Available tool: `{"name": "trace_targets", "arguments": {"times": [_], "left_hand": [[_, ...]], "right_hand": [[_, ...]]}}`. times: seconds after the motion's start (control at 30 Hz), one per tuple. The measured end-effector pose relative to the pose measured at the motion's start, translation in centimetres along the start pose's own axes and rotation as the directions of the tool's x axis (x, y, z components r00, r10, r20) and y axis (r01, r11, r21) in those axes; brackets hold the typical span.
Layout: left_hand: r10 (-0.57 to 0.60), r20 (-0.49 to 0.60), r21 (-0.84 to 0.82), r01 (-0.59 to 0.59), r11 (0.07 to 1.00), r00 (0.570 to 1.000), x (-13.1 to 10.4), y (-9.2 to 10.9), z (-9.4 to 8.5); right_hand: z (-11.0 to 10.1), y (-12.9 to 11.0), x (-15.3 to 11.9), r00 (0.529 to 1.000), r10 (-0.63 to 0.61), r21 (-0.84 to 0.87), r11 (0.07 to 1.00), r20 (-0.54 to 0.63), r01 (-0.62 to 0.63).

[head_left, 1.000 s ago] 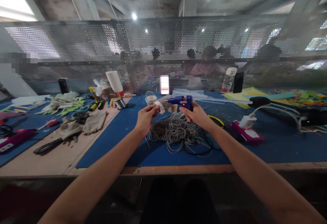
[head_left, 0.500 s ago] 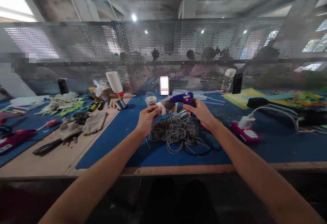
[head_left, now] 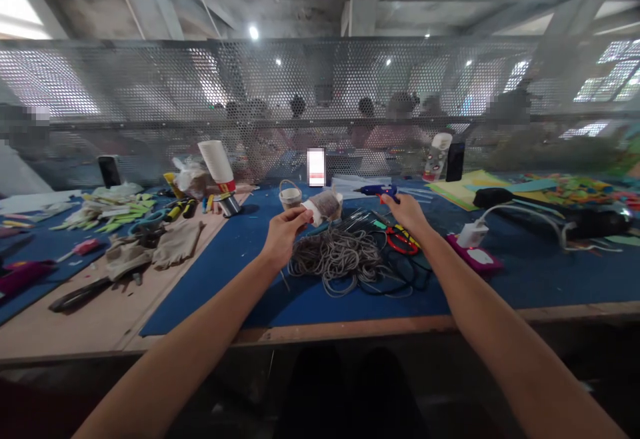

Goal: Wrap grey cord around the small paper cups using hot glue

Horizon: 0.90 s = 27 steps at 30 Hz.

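My left hand [head_left: 284,230] pinches the white end of a paper cup [head_left: 314,213], which lies tilted in the air with grey cord [head_left: 327,205] wound around its body. To the right, my right hand [head_left: 404,212] is closed around the handle of a blue glue gun [head_left: 378,190]; its nozzle points left toward the cup, apart from it. Below both hands a loose heap of grey cord [head_left: 345,259] lies on the blue mat [head_left: 220,292]. Red-handled scissors [head_left: 401,241] rest beside the heap, under my right hand.
A small cord-handled basket [head_left: 290,195] stands behind my left hand. Stacked paper cups [head_left: 216,164] lean on the left, near work gloves [head_left: 177,244]. A magenta power strip [head_left: 475,257] with a white plug sits right. A perforated metal screen [head_left: 330,79] closes off the back.
The glue gun has moved right and away from the cord-wrapped cup, and now lies more level. My left hand still grips the cup. The whole view has shifted slightly.
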<state>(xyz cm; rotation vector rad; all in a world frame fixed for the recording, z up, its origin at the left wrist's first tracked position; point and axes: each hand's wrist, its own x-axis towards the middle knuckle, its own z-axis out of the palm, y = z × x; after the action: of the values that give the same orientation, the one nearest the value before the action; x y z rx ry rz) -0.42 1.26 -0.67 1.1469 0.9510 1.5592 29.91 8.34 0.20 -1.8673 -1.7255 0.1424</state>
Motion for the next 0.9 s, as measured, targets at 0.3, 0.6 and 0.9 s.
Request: {"name": "trace_targets", "arguments": {"times": [0.3, 0.6, 0.9], "left_hand": [[-0.015, 0.036, -0.003, 0.015, 1.000, 0.999, -0.1, 0.0, 0.0], [-0.033, 0.059, -0.038, 0.035, 0.999, 0.998, -0.4, 0.2, 0.3], [-0.036, 0.033, -0.111, 0.039, 0.993, 0.999, -0.4, 0.3, 0.5]], "right_hand": [[0.8, 1.6, 0.2, 0.976, 0.129, -0.171, 0.980, 0.177, -0.098], [0.4, 0.1, -1.7, 0.999, 0.043, -0.227, 0.973, 0.001, -0.041], [1.5, -6.3, -5.7, 0.870, -0.482, 0.613, 0.720, 0.105, 0.325]]}}
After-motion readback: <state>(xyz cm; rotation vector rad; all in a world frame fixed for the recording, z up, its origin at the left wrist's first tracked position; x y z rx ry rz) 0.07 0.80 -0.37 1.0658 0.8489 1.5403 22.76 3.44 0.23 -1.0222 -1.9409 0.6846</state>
